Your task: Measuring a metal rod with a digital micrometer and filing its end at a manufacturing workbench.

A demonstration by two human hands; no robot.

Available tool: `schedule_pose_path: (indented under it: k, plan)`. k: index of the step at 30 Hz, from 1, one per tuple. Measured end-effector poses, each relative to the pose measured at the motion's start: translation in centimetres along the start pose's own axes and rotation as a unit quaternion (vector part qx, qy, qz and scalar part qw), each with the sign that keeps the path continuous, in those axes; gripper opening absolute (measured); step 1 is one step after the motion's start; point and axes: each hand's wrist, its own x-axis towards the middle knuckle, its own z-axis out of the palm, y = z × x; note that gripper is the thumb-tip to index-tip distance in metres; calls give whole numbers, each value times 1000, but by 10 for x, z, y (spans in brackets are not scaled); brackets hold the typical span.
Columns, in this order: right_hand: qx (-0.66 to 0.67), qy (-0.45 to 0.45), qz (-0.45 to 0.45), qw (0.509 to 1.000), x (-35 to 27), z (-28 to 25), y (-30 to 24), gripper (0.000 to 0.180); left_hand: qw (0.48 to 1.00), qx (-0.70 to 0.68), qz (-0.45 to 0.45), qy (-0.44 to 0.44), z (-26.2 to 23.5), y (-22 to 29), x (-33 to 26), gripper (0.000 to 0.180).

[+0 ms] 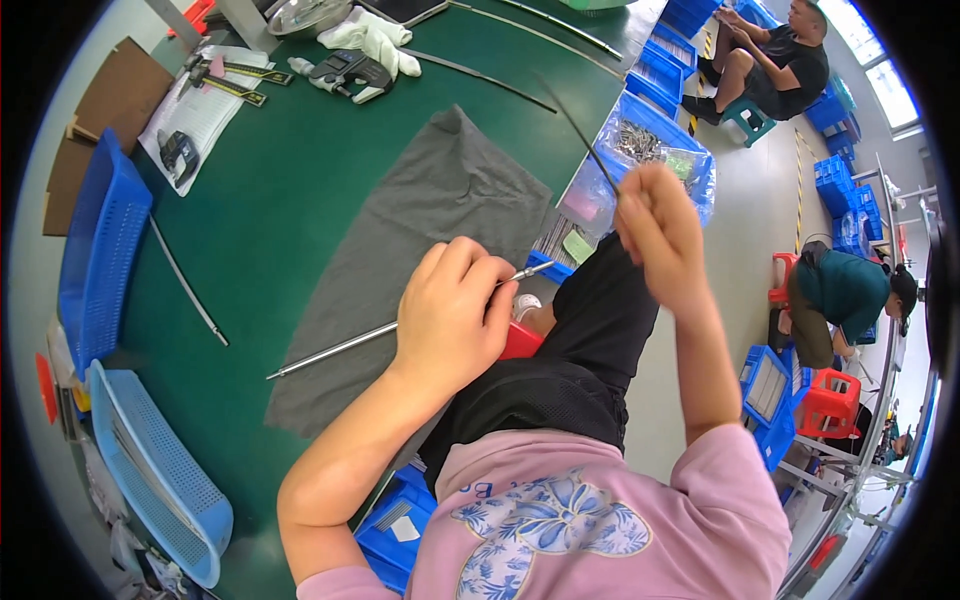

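Green tabletop (pixel 300 200) ends just right of my left hand (pixel 452 318), clenched around a slim steel rod (pixel 340 346) slanting across the grey cloth (pixel 420 240), while my right hand (pixel 655 235) pinches a thin dark wire (pixel 580 130) in open air above the floor.
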Motion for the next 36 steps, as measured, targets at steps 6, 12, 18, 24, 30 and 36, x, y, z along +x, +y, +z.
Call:
schedule_pose_path:
  k: [6,12,18,24,30,36]
  plan:
    - [-183,-30,71,980,-32,8,34,12,999,20,-24,-39,-7,6,4,9]
    - [-24,58,106,992,-61,32,31,9,995,34,-39,-88,-10,8,16,10]
    - [68,49,76,994,-91,67,35,10,998,-8,-44,-37,-1,5,11,11]
    - [43,26,36,998,-88,70,32,11,1000,5,-11,-13,0,0,8,13]
    - [32,26,75,996,-89,73,29,11,1000,-2,-9,-4,0,0,7,14]
    - [42,14,92,995,-87,69,24,13,1000,-5,-8,-4,0,1,8,13]
